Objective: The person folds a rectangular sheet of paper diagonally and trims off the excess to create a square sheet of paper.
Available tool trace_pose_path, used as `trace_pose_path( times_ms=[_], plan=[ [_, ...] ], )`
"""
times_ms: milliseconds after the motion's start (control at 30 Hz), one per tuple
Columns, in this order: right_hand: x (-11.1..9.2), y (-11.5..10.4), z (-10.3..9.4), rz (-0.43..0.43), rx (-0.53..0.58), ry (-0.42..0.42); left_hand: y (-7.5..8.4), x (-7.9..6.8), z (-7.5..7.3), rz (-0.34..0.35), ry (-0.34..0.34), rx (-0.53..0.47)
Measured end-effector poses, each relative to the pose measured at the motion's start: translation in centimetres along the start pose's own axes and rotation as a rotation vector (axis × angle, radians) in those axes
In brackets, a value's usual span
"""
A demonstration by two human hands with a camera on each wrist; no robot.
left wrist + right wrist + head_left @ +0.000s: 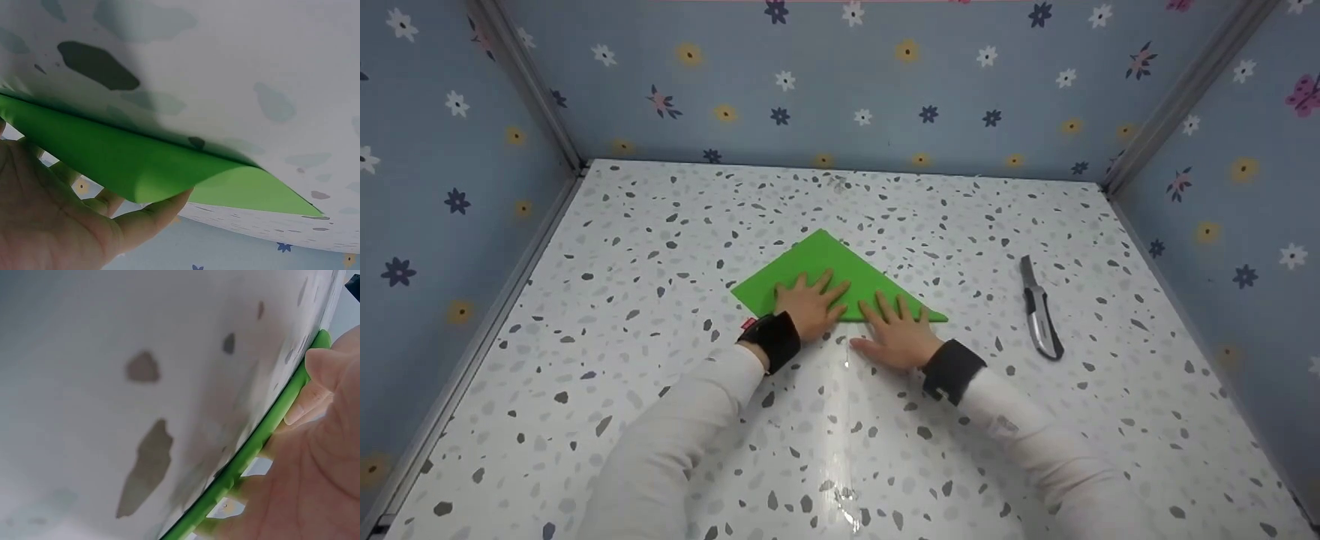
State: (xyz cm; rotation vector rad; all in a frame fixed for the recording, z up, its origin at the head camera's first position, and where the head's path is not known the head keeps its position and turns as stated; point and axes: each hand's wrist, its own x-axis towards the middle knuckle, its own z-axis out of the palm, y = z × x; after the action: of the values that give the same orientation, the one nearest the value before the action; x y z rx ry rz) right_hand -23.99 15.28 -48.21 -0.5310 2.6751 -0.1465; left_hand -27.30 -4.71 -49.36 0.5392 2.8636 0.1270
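A green sheet (826,257), perhaps paper or thin foam, lies on the table with one corner pointing away from me. Its near side is rolled over into a thin edge (243,458), which shows as a narrow green tube in the right wrist view. On the left part of the sheet rests my left hand (810,306), fingers spread. The left wrist view shows the sheet's curled side (112,152) against that hand's fingers and thumb. My right hand (901,337) has straight, spread fingers touching the rolled edge toward its right end; its thumb is on the table side.
To the right, a utility knife (1041,311) lies on the speckled white table (660,225), blade end pointing away. Flower-patterned panels (825,75) enclose the back and both sides. Black bands (952,370) are on both wrists.
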Motion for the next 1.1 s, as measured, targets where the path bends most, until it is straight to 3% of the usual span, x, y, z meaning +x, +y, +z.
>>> trace_pose_path(
  times_ms=[1100],
  plan=[
    [-0.44,0.29,-0.01,-0.04,0.001,-0.011,0.27,-0.29,-0.23,-0.011,-0.017,0.005]
  ],
)
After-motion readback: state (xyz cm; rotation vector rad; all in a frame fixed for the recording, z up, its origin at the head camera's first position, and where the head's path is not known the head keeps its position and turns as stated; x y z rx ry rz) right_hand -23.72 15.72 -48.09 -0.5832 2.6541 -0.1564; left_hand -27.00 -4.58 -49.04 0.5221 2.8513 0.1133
